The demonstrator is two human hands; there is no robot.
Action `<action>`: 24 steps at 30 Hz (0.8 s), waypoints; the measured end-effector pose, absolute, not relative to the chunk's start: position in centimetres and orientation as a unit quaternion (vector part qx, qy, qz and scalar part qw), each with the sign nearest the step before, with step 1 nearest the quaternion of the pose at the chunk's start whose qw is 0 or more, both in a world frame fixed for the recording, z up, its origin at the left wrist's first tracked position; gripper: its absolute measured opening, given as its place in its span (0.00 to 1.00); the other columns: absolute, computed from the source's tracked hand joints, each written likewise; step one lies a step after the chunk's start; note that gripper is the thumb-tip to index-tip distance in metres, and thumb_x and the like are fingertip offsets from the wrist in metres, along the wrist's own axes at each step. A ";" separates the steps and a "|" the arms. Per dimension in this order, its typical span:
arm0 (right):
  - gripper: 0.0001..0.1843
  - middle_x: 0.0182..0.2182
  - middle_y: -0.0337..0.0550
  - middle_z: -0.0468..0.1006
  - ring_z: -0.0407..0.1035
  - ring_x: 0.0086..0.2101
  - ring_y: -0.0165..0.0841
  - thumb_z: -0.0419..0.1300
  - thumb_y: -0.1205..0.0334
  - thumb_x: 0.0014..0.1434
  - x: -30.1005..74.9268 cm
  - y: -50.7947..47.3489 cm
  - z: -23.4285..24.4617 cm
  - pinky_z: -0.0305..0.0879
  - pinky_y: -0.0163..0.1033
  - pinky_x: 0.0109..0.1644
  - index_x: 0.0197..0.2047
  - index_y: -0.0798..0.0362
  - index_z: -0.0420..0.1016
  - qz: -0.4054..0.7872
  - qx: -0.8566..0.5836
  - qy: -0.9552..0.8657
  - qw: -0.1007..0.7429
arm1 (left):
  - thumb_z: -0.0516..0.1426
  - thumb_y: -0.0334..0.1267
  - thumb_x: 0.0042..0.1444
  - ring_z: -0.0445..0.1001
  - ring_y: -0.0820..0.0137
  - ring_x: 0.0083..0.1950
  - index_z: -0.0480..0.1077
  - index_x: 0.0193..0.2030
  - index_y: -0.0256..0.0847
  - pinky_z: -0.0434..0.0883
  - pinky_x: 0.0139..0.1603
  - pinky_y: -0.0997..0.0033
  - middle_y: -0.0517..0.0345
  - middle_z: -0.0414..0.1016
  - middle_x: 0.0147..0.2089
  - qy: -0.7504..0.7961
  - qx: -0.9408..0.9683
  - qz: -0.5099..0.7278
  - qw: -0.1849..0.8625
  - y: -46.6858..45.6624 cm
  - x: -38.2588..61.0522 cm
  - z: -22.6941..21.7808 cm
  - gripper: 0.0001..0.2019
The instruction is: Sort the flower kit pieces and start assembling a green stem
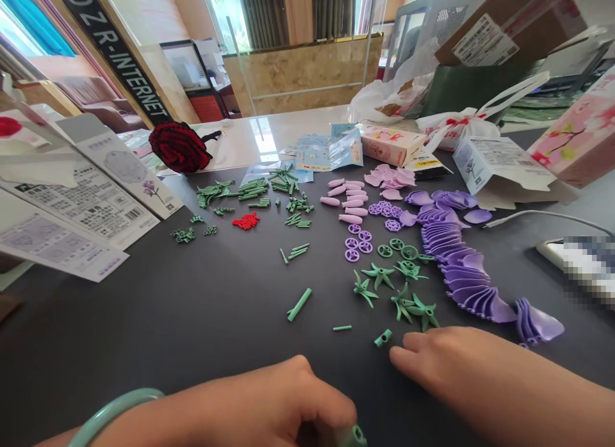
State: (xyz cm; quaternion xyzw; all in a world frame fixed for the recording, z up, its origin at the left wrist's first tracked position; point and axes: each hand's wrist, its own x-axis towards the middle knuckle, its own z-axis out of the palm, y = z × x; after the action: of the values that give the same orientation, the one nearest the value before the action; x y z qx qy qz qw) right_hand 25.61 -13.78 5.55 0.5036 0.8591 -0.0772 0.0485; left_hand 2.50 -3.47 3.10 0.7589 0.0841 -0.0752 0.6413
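Note:
At the bottom edge, my left hand (288, 402) is closed around a green plastic tube (356, 435); only its end shows. A pale green bangle (115, 412) circles the left wrist. My right hand (446, 354) is low over the table, fingers stretched leftward with nothing seen in them. Just off its fingertips lies a short green connector (383, 338) with a hole in its side. A thin green rod (342, 328) and a longer green stem (300, 305) lie farther left. Beyond the right hand are several green star-shaped leaf pieces (425, 311).
Purple petals (461, 268) curve along the right, beside a phone (581, 264). Purple rings (352, 255), pink pieces (355, 203), red pieces (246, 221) and green stems (253, 189) lie farther back. Open cartons (91, 178) stand left, near a dark red flower (179, 147).

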 end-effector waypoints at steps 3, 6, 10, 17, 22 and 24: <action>0.19 0.29 0.42 0.84 0.80 0.25 0.41 0.67 0.77 0.39 25.9 -13.5 5.4 0.71 0.37 0.25 0.35 0.51 0.80 -0.117 0.508 0.851 0.073 | 0.63 0.44 0.57 0.59 0.78 0.24 0.62 0.25 0.39 0.57 0.27 0.80 0.68 0.60 0.21 0.132 0.750 -0.075 0.643 -3.8 3.2 4.3 0.17; 0.19 0.30 0.40 0.84 0.80 0.27 0.39 0.69 0.77 0.39 26.1 -13.4 5.6 0.72 0.35 0.30 0.36 0.50 0.79 -0.149 0.515 0.843 0.049 | 0.57 0.61 0.60 0.59 0.75 0.25 0.59 0.28 0.41 0.58 0.28 0.77 0.66 0.62 0.22 0.203 0.727 -0.086 0.651 -5.0 4.2 5.6 0.25; 0.17 0.28 0.39 0.84 0.80 0.26 0.38 0.70 0.77 0.40 25.9 -13.2 6.4 0.72 0.35 0.32 0.33 0.50 0.80 -0.158 0.493 0.854 0.051 | 0.48 0.69 0.62 0.54 0.74 0.27 0.55 0.27 0.42 0.54 0.26 0.75 0.66 0.54 0.23 0.220 0.756 -0.048 0.615 -6.6 4.7 5.9 0.30; 0.20 0.24 0.36 0.81 0.75 0.21 0.34 0.61 0.85 0.41 26.3 -13.6 4.8 0.67 0.35 0.26 0.31 0.51 0.77 -0.028 0.464 0.885 0.011 | 0.54 0.48 0.68 0.56 0.73 0.28 0.55 0.31 0.43 0.55 0.30 0.74 0.66 0.57 0.26 0.166 0.850 -0.086 0.493 -6.1 3.6 5.6 0.18; 0.11 0.19 0.32 0.74 0.67 0.17 0.25 0.61 0.78 0.51 25.4 -13.5 6.4 0.58 0.30 0.21 0.26 0.51 0.72 -0.141 0.529 0.822 -0.156 | 0.55 0.46 0.68 0.54 0.74 0.27 0.54 0.30 0.42 0.54 0.28 0.75 0.67 0.56 0.26 0.150 0.863 -0.096 0.472 -5.8 3.1 5.9 0.18; 0.08 0.19 0.31 0.74 0.65 0.18 0.23 0.62 0.71 0.58 24.7 -13.4 7.5 0.57 0.26 0.20 0.29 0.51 0.75 -0.214 0.525 0.770 -0.293 | 0.53 0.48 0.69 0.54 0.75 0.27 0.54 0.31 0.42 0.56 0.28 0.76 0.67 0.57 0.27 0.138 0.857 -0.087 0.488 -5.7 2.7 5.8 0.18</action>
State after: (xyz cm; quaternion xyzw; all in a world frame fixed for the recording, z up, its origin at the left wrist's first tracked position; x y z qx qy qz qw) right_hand 24.67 -13.40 7.51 0.5245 0.7700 -0.2140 -0.2935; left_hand 2.74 -5.71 5.76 0.8572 0.1382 -0.0874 0.4883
